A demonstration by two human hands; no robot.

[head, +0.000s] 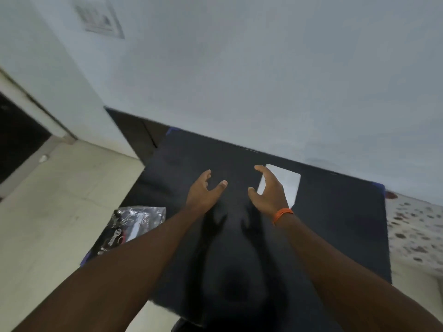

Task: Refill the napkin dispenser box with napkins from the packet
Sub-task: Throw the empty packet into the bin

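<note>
We see a pale wall [263,80] filling the upper half of the view, with a blurred switch plate [99,16] high on it at the left. Below it to the left lies a cream tiled floor [48,212]. A dark table [335,236] stands against the wall and takes up the middle of the view.

Our two bare forearms reach forward over the table. The white napkin stack [285,183] lies flat on the table near the wall, just behind and to the right of our right hand. The shiny plastic packet [134,224] lies crumpled at the left edge of the table, partly hidden under our left forearm; it looks open, with something white showing inside it. We cannot tell where the dispenser box is.

Our left hand [203,191] hovers above the table with fingers curled loosely and thumb spread wide, holding nothing. Our right hand [268,190] is likewise spread open and empty, palm facing the left hand, its fingers overlapping the near edge of the napkin stack in the view; we cannot tell whether it touches it. An orange band [282,214] circles the right wrist.
</note>
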